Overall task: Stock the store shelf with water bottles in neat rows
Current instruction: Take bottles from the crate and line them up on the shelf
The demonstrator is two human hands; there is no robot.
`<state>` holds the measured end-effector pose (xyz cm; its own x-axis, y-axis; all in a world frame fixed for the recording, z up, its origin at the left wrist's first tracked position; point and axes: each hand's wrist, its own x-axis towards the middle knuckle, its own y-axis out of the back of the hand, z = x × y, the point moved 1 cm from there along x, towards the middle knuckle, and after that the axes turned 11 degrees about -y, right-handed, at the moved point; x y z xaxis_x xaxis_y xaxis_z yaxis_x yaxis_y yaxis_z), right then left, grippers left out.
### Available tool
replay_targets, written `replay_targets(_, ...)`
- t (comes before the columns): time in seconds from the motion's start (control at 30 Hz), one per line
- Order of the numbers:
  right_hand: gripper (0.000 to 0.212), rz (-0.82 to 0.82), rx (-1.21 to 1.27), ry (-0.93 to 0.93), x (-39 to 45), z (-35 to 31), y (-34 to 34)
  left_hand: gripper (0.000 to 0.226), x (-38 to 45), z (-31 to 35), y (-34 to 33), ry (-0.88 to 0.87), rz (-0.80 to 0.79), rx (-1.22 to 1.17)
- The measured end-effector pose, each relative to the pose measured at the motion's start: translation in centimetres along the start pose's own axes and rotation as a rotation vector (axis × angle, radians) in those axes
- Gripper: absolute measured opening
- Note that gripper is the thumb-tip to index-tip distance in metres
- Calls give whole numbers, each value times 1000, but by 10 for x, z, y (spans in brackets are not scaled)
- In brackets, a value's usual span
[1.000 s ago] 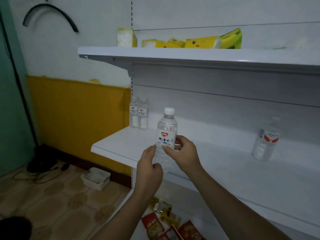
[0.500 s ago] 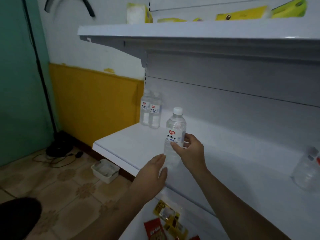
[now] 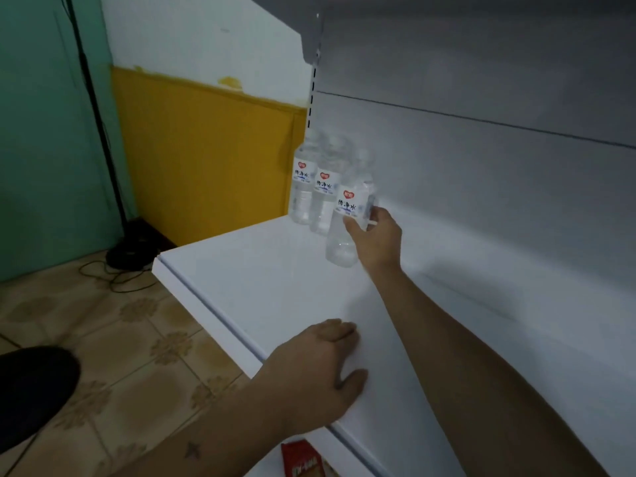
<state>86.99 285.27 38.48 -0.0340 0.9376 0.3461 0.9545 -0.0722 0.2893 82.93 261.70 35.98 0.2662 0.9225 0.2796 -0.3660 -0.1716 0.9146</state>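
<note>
On the shelf [image 3: 275,287], right hand [image 3: 377,237] holds a water bottle [image 3: 347,218].

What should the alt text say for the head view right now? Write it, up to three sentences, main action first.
A person's right hand grips a water bottle on a white shelf, beside two matching bottles at the shelf's back left corner. The left hand rests on the shelf's front edge. Behind are a yellow and white wall and tiled floor.

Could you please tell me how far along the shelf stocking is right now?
Done: two bottles stand at the shelf's back left corner. In hand: the right hand holds a third bottle beside them; whether it has touched down is unclear. The left hand rests on the shelf. Left: most of the shelf.
</note>
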Motion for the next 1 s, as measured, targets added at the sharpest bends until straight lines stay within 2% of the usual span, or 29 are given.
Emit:
replay_targets(0.23, 43, 114, -59, 12, 46, 21, -23, 63, 2, -8, -10, -23, 48, 17)
replay_targets(0.37, 39, 176, -44, 20, 48, 25, -32, 65, 4, -12, -16, -15, 68, 22)
replay_targets(0.57, 46, 273, -72, -17, 43, 23, -42, 64, 4, -10, -18, -4, 71, 19)
replay_targets(0.8, 66, 83, -168, -137, 23, 6, 5, 59, 0, -5, -8, -20, 38, -58)
replay_targets(1.0, 46, -73, -167, -167, -58, -21, 103, 51, -10, 25, 6, 116, 128, -274)
